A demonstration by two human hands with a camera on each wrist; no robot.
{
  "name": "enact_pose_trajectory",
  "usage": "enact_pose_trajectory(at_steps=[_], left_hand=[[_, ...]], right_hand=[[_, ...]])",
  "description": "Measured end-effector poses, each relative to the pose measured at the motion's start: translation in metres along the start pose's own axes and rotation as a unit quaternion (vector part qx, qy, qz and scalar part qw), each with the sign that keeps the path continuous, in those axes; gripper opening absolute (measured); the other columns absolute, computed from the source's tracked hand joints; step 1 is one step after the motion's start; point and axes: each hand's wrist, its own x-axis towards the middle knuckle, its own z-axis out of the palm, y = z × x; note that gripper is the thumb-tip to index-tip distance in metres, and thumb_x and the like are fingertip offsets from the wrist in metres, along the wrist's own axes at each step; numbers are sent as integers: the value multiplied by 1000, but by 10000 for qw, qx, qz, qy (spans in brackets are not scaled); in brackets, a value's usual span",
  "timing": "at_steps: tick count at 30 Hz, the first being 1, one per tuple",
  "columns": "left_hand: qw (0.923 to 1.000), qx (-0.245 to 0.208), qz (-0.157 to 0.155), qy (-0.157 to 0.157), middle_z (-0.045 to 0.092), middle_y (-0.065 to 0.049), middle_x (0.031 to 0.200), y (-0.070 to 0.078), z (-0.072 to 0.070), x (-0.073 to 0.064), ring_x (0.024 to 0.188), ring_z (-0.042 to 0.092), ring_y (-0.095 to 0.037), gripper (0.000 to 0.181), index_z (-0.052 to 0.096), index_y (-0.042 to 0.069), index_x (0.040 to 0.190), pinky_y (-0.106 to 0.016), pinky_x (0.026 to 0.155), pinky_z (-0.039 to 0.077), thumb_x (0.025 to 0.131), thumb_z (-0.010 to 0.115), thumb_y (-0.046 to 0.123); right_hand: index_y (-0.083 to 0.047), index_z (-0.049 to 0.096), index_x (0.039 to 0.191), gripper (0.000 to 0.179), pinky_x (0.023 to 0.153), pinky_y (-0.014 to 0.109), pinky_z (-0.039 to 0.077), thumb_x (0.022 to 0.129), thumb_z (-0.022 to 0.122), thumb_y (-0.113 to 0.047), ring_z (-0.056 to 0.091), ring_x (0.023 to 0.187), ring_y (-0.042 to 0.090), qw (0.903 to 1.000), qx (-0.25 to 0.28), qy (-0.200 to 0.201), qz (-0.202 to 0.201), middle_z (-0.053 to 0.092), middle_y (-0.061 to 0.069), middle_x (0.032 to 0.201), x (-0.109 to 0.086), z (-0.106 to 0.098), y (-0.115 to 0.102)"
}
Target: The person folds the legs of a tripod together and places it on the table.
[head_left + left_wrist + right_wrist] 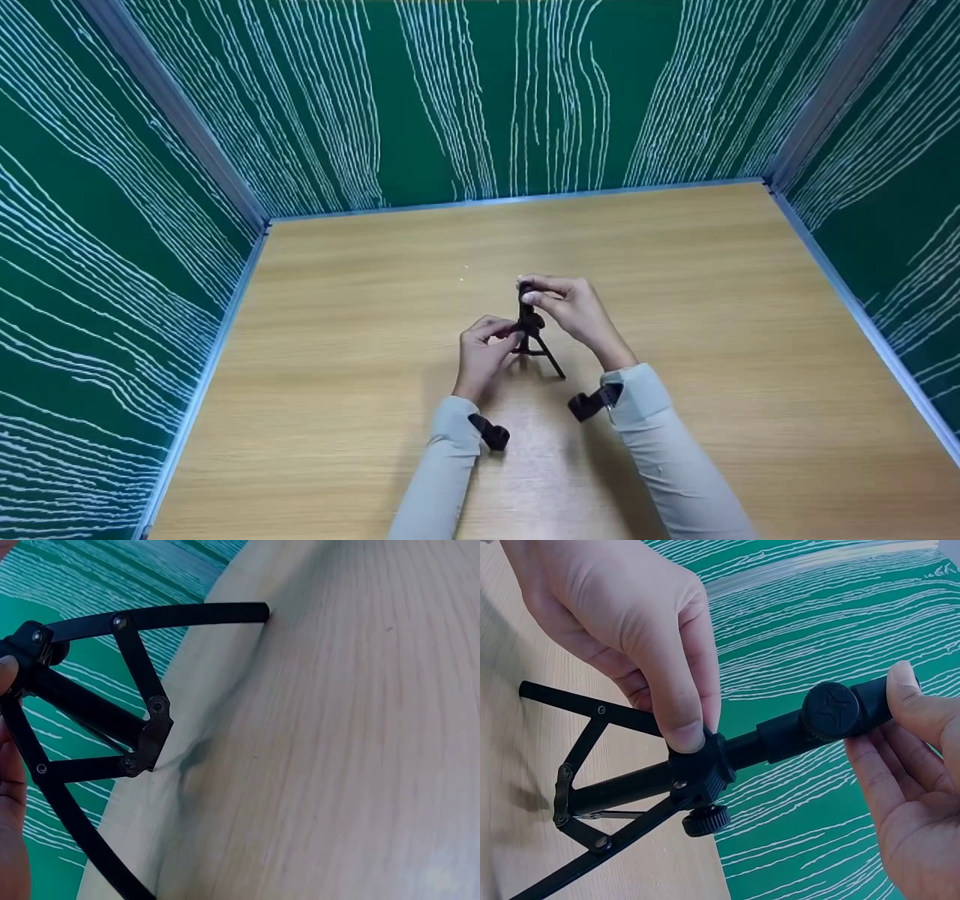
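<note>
A small black tripod [527,321] stands on the wooden table with its legs spread and braces folded out. My left hand [482,354] pinches its collar [697,765], the thumb pressing on top in the right wrist view. Higher up, my right hand [576,309] grips the upper end of the column between thumb and fingers. A round knob [831,711] with a star-like mark sits on the column just below the right fingers. Another ridged knob [706,821] sticks out by the collar. In the left wrist view a leg [202,615] reaches the tabletop, and only part of the left hand shows.
The wooden table [360,300] is bounded by metal edging [517,199] and green panels [427,112] with white wavy lines at the back and sides. Tiny white specks lie behind the tripod. Both wrists carry black cameras [491,433] over light sleeves.
</note>
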Motion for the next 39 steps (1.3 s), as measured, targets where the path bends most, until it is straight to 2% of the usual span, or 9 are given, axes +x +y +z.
enact_pose_trajectory(at_steps=[8,16,25,32,39], left_hand=[[10000,3,-2,-8,68,-20,86,4,-1,1,78,59,-9,12,74,-6,90,-19,73,49,78,73,-5],[10000,28,-14,-39,68,-18,86,7,-2,2,78,58,-12,11,74,-5,90,-22,73,50,79,74,-2],[10000,-27,20,15,68,-21,87,8,-2,3,78,59,-9,13,73,-7,90,-19,75,49,78,74,-3],[9999,-45,116,75,67,-22,86,9,-2,3,78,59,-11,13,72,-9,89,-22,75,50,77,74,-4],[9999,-128,28,74,67,-23,88,8,-3,5,79,58,-9,14,73,-8,91,-19,76,48,78,74,-3]], right_hand=[[-4,69,116,29,97,38,51,88,68,-13,63,111,25,9999,-121,-29,48,68,16,118,1,0,0],[-3,68,117,31,97,34,51,88,69,-14,63,113,25,9998,10,-82,190,68,15,118,2,-1,-1],[-3,68,117,31,97,33,51,88,69,-14,63,113,25,9997,63,-105,231,68,15,117,4,-1,0],[-1,67,118,32,96,30,51,89,68,-15,62,113,26,9995,111,-111,262,67,17,119,5,-1,-1],[-2,69,115,28,96,35,51,89,68,-13,64,109,25,9999,30,-88,141,69,16,114,6,1,0]])
